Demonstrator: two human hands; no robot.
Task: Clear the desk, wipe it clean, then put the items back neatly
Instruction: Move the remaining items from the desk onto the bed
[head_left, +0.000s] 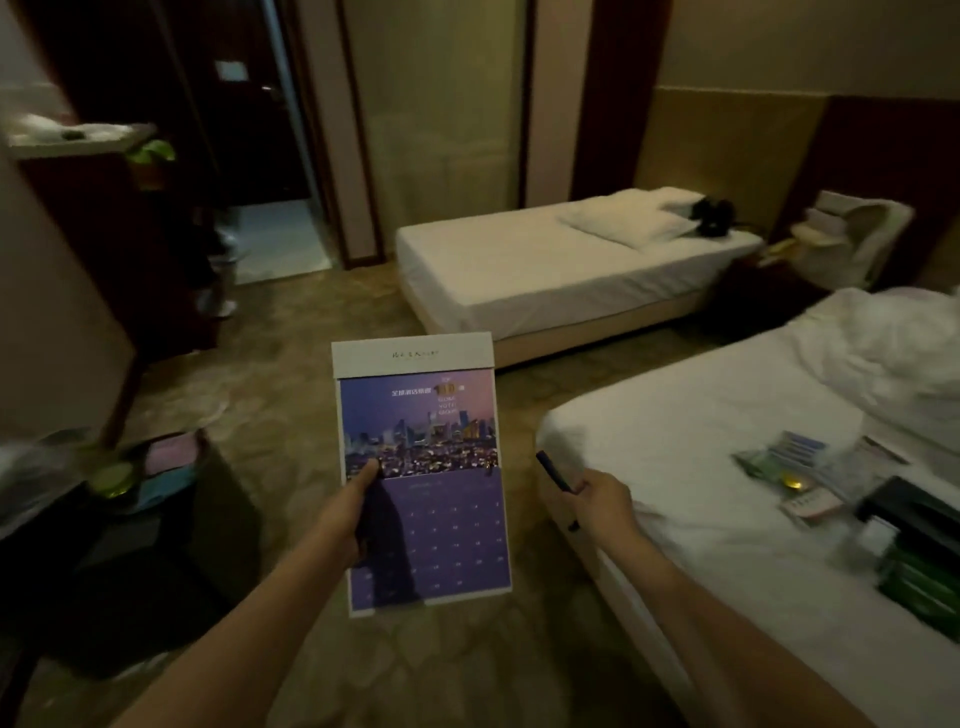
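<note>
While the left hand (358, 512) was closed on the lower left edge of a purple calendar card (423, 473), thumb across its face so that it stood upright, the right hand (605, 501) was curled round a dark pen (555, 472) held out toward the near bed (675, 415). Small packets (779, 457) and a dark box (914, 540) already lay on that bed, which evidently served as a holding place for cleared items. Only a dim desk corner (31, 514) showed at left, so clearing appeared unfinished.

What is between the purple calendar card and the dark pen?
Nothing: between the purple calendar card and the dark pen, the head view shows only patterned carpet below.
</note>
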